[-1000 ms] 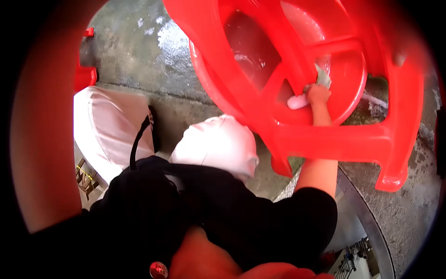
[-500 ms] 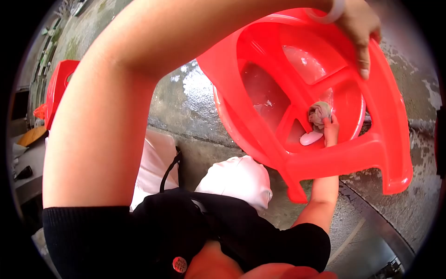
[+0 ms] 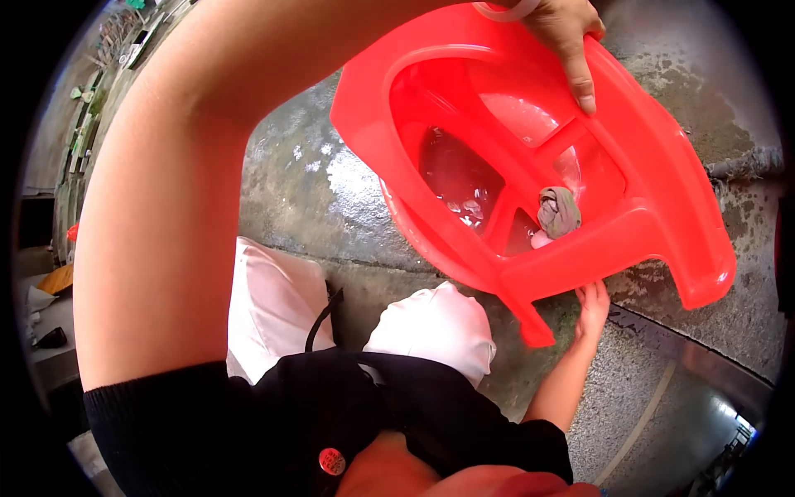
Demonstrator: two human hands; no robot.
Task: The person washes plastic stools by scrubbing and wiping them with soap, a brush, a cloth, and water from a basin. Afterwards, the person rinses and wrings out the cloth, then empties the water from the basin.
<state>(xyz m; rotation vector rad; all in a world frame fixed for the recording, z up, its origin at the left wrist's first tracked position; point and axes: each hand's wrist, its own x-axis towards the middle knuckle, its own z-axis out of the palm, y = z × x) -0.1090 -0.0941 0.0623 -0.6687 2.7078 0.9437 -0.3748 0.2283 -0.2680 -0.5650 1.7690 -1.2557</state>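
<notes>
A red stool (image 3: pixel 654 157) was tipped on its side in the upper right of the frame. It was over a red basin (image 3: pixel 411 228), and I could not tell if the two touched. Dull water (image 3: pixel 460 178) showed through the big hole in the stool. The left grip (image 3: pixel 566 45) was at the top of the frame, closed on the stool's upper edge, with the thumb on the near face and the other fingers mostly tucked out of sight. The right grip (image 3: pixel 591 311) was lower down, just under the stool's bottom bar (image 3: pixel 596 248). Its fingertips went up to the bar, and I could not tell how far open it was or if it had hold of anything. A bunched grey cloth (image 3: pixel 560 212) showed through a gap above the bar, out of both hands, with a pink thing (image 3: pixel 540 240) by its lower edge. I could not tell if they were on the stool or in the basin. The work looked part done to me: the stool was in hand but not yet set down, and the cloth was loose. How much was left, I could not tell.
</notes>
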